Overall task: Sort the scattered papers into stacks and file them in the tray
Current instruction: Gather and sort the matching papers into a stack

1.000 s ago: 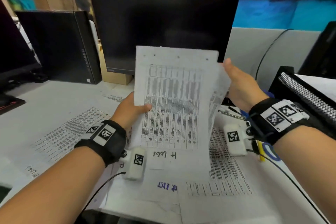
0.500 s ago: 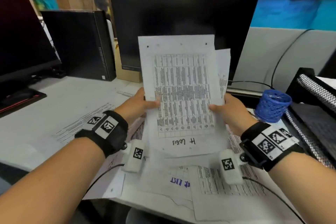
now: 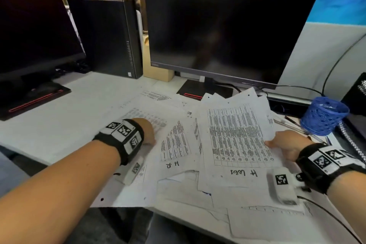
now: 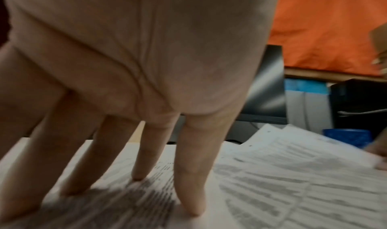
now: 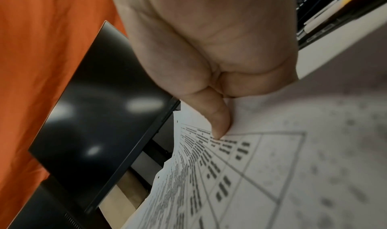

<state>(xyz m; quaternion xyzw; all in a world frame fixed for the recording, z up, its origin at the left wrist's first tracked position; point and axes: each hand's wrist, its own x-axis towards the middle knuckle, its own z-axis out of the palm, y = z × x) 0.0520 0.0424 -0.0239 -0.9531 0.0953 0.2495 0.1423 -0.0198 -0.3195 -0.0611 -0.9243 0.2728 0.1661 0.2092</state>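
Right across the middle stands a big black screen [image 3: 227, 29], and it is dark. Another dark screen [image 3: 33, 25] stands at the far left, with a black computer box [image 3: 107, 35] between the two. All of them sit on a pale desk [image 3: 59, 125].

Loose papers [image 3: 174, 144] lie spread over the desk in front of the big screen, some on top of others. They have printed tables on them and a few handwritten words near their edges.

At the far right edge is a black mesh tray [image 3: 356, 93]; only a small part of it shows. A blue cup [image 3: 322, 117] with holes in it stands just beside the tray.

The right hand [image 3: 287, 142] holds a bunch of papers [image 3: 237, 140] by its right edge. This bunch is tilted, with its far end lifted above the sheets on the desk. In the right wrist view the thumb [image 5: 215, 120] presses down on the top sheet, clamping it; the other fingers are hidden under the paper.

The left hand [image 3: 146, 132] reaches down to a sheet on the desk. In the left wrist view its fingers [image 4: 192, 174] are straight and spread apart, with their tips touching the printed sheet.
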